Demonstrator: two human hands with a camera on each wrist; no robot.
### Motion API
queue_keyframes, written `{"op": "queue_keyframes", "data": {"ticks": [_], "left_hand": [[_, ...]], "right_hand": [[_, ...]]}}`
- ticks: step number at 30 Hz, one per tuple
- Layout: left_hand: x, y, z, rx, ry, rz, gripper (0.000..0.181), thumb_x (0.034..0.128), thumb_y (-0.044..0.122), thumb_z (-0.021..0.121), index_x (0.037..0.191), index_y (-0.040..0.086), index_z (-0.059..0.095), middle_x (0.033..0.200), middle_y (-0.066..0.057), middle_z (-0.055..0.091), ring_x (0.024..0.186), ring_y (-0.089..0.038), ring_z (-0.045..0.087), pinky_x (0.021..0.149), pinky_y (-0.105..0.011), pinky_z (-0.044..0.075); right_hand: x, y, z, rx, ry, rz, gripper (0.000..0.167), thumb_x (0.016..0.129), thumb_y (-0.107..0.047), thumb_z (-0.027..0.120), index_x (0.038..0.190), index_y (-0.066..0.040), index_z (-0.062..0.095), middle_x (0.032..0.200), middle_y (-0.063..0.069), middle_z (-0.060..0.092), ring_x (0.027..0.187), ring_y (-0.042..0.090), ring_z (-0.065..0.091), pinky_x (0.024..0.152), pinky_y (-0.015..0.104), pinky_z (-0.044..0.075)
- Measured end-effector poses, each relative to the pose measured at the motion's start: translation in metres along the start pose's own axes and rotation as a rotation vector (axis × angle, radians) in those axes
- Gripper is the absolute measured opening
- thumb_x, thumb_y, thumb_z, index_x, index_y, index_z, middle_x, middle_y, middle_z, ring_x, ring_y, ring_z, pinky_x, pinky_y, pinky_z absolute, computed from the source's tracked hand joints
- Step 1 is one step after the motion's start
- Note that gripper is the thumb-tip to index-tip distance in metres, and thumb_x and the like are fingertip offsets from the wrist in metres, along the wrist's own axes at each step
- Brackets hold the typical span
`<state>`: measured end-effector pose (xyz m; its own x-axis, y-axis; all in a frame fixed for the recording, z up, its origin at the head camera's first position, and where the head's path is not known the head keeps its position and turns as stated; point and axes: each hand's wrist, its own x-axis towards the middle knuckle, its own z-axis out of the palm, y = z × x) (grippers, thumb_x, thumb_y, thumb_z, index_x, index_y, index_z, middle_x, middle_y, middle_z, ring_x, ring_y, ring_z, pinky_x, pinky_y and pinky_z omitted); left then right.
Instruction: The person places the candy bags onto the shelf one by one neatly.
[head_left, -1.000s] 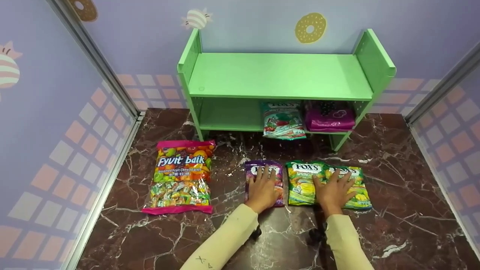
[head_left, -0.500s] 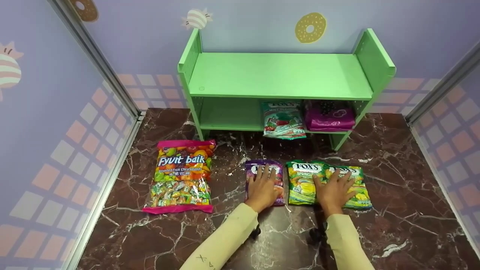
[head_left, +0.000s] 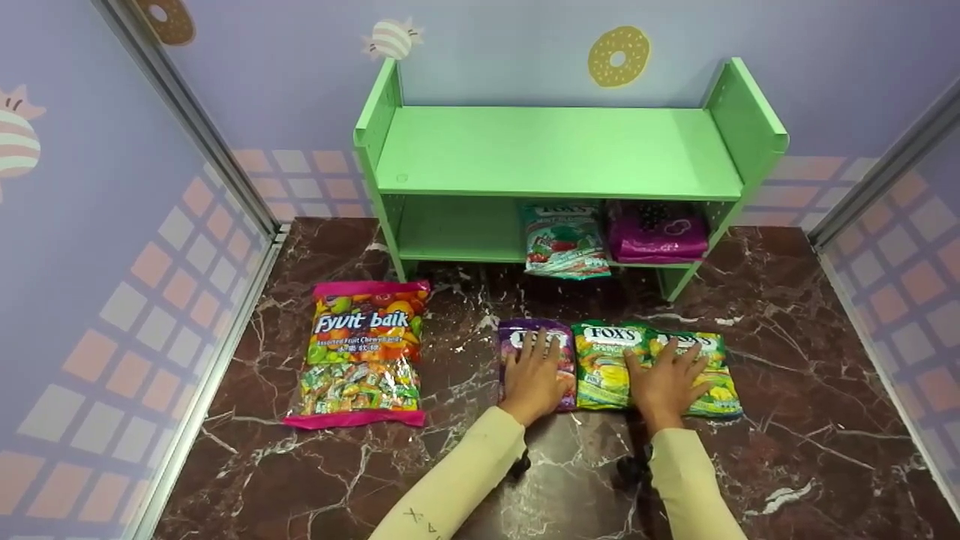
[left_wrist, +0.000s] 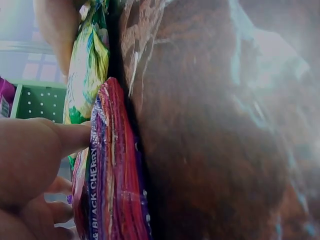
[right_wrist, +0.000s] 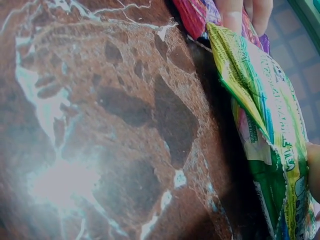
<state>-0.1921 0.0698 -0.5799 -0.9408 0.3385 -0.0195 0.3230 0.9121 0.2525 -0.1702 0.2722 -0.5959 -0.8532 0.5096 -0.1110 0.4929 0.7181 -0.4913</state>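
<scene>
Under my left hand (head_left: 534,381) lies a purple FOX'S candy bag (head_left: 511,360) on the dark marbled surface; the fingers are spread flat on it. In the left wrist view the purple bag (left_wrist: 117,190) shows its side with "black cherry" print, the thumb on top. My right hand (head_left: 666,382) rests with spread fingers across two green-yellow FOX'S candy bags, the left one (head_left: 604,371) and the right one (head_left: 721,379). The purple bag's right edge meets the left green bag. In the right wrist view a green bag (right_wrist: 270,135) lies beneath the thumb.
A large pink-edged Fyvit baik candy bag (head_left: 360,352) lies at the left. Behind stands a green shelf (head_left: 555,150); its lower board carries a teal FOX'S bag (head_left: 566,240) and a magenta package (head_left: 660,238). Patterned walls (head_left: 180,247) enclose the area.
My left hand has slid the purple bag slightly right, closing the narrow gap to the green bags. The right hand and its two bags have stayed in place.
</scene>
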Motion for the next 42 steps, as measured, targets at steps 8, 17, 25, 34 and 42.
{"op": "queue_keyframes", "data": {"ticks": [8, 17, 25, 34, 42], "left_hand": [[0.001, 0.004, 0.001, 0.020, 0.020, -0.006, 0.074, 0.0850, 0.050, 0.066, 0.147, 0.015, 0.043, 0.155, -0.010, 0.036, 0.144, -0.031, 0.032, 0.106, -0.054, 0.035], [0.003, 0.001, -0.002, 0.006, 0.018, 0.020, 0.071, 0.0873, 0.050, 0.062, 0.146, 0.014, 0.043, 0.155, -0.012, 0.036, 0.144, -0.031, 0.033, 0.106, -0.052, 0.036], [0.003, -0.005, -0.010, -0.036, 0.037, 0.028, 0.069, 0.0896, 0.051, 0.059, 0.146, 0.015, 0.044, 0.153, -0.011, 0.039, 0.142, -0.031, 0.037, 0.110, -0.055, 0.033], [-0.006, -0.022, -0.020, -0.129, 0.112, 0.019, 0.062, 0.0949, 0.050, 0.052, 0.142, 0.009, 0.049, 0.150, -0.015, 0.044, 0.138, -0.036, 0.040, 0.108, -0.056, 0.033], [-0.012, -0.039, -0.028, -0.126, 0.135, -0.011, 0.062, 0.0949, 0.048, 0.052, 0.142, 0.008, 0.048, 0.149, -0.015, 0.044, 0.139, -0.035, 0.039, 0.110, -0.053, 0.033]], "right_hand": [[-0.001, -0.002, 0.000, 0.007, 0.013, 0.001, 0.090, 0.093, -0.054, 0.053, 0.154, -0.001, 0.014, 0.159, 0.030, -0.008, 0.146, 0.049, -0.011, 0.109, 0.073, -0.005], [0.000, -0.003, -0.003, 0.021, 0.039, -0.004, 0.089, 0.093, -0.053, 0.054, 0.153, 0.000, 0.017, 0.158, 0.031, -0.001, 0.146, 0.051, -0.004, 0.110, 0.073, 0.000], [-0.001, -0.009, -0.007, 0.101, 0.103, -0.065, 0.080, 0.094, -0.044, 0.057, 0.151, 0.001, 0.025, 0.158, 0.030, 0.009, 0.146, 0.049, 0.006, 0.115, 0.066, 0.004], [-0.011, -0.030, -0.001, 0.248, 0.228, -0.163, 0.062, 0.092, -0.035, 0.063, 0.139, 0.001, 0.045, 0.145, 0.025, 0.042, 0.135, 0.043, 0.036, 0.109, 0.059, 0.027], [-0.029, -0.055, 0.010, 0.290, 0.260, -0.247, 0.055, 0.089, -0.034, 0.068, 0.131, -0.002, 0.054, 0.121, 0.023, 0.057, 0.115, 0.042, 0.050, 0.097, 0.054, 0.038]]}}
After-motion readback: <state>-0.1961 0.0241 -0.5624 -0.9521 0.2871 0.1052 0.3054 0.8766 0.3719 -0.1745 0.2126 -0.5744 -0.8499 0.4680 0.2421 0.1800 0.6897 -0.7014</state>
